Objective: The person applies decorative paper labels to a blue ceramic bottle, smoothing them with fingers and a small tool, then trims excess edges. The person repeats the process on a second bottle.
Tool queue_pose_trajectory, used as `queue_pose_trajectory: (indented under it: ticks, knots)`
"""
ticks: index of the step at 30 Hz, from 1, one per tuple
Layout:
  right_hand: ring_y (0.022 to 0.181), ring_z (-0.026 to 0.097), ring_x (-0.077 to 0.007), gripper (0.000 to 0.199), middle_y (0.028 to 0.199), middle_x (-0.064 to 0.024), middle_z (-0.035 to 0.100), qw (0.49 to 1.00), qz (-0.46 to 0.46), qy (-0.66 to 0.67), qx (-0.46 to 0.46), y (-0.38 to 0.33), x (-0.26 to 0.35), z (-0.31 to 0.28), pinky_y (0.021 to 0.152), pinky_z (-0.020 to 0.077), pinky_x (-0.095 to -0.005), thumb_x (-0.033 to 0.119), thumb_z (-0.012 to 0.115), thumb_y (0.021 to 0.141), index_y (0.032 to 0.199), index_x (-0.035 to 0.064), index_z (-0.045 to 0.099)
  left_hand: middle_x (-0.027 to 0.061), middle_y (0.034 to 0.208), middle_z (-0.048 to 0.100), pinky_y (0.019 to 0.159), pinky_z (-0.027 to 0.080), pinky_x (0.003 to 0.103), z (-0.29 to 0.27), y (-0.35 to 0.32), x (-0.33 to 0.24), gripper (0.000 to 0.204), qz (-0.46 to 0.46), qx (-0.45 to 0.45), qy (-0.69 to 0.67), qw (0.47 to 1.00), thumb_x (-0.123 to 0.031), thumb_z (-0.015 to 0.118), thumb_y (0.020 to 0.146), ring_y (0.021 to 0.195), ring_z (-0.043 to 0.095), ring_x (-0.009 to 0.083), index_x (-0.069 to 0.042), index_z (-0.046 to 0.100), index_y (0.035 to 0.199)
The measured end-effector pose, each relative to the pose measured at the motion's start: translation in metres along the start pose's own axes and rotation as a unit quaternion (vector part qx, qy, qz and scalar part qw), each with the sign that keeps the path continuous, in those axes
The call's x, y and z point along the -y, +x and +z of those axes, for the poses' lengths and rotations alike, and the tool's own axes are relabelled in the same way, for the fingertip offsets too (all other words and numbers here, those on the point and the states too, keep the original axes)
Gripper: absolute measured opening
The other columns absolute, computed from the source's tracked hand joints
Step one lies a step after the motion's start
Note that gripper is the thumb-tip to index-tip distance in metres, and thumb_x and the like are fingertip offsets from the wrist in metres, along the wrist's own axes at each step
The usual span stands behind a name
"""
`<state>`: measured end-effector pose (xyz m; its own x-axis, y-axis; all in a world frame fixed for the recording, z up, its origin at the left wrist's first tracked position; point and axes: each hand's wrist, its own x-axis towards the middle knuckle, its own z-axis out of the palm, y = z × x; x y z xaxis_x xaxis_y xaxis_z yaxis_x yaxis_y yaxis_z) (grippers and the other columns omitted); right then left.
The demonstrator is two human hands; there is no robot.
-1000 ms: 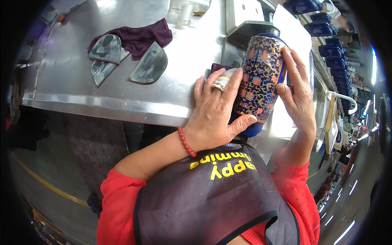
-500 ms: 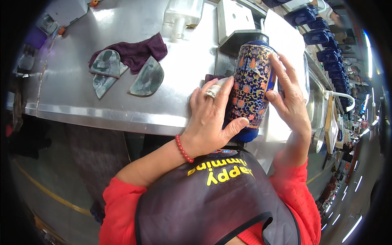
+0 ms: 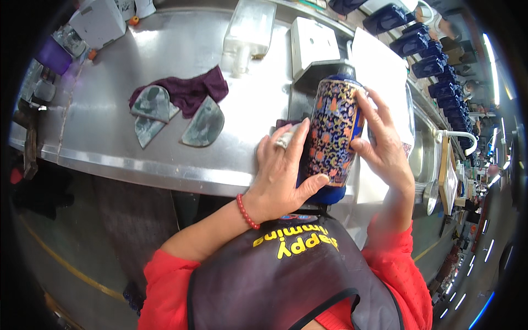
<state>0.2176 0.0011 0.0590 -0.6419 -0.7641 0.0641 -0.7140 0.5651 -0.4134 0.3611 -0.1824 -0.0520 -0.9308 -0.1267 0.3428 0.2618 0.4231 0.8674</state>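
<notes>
A dark blue bottle (image 3: 334, 132), covered in a colourful floral pattern, leans at the table's front edge with its neck away from me. Along its left side lies my left hand (image 3: 281, 170), its thumb across the lower front of the pattern. One finger of that hand wears a whitish wrap (image 3: 283, 139). My right hand (image 3: 386, 146) grips the bottle's right side, thumb and fingertips on the pattern's edge. The bottle's underside is hidden. Behind its neck is a dark angled support (image 3: 322, 70).
On the metal table (image 3: 137, 165) lie a purple cloth (image 3: 192, 91) and several grey-green curved plates (image 3: 203, 125). A clear glass bottle (image 3: 250, 30) and a white box (image 3: 314, 44) stand farther back. Blue bottles (image 3: 434, 66) line the right side, near a white tap (image 3: 459, 133).
The whole view has shifted, so the table things sit slightly lower. Both hands stay on the bottle with nearly the same hold.
</notes>
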Motion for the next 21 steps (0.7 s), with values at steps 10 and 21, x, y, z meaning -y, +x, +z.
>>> queue_pose_trajectory:
  ticks: [10, 21]
  knots:
    - [0.117, 0.058, -0.0367, 0.068, 0.155, -0.0262, 0.036, 0.999, 0.01, -0.038, -0.01, 0.002, 0.01, -0.005, 0.102, 0.0491, -0.0466, 0.041, 0.072, 0.093, 0.15, 0.0095, 0.052, 0.0206, 0.136, 0.055, 0.107, 0.024, 0.066, -0.009, 0.026, -0.007, 0.079, 0.052, -0.012, 0.082, 0.995, -0.057, 0.057, 0.097, 0.12, 0.05, 0.0373, -0.014, 0.037, 0.16]
    - [0.12, 0.055, -0.0393, 0.06, 0.151, -0.0182, 0.043, 0.991, -0.013, -0.13, 0.016, 0.033, 0.027, -0.023, 0.099, 0.0509, -0.0483, 0.022, 0.08, 0.084, 0.14, 0.0186, 0.062, 0.0232, 0.14, 0.051, 0.109, 0.023, 0.069, -0.01, 0.032, -0.011, 0.085, 0.017, 0.018, 0.055, 0.998, -0.053, 0.06, 0.095, 0.123, 0.05, 0.04, -0.011, 0.03, 0.162]
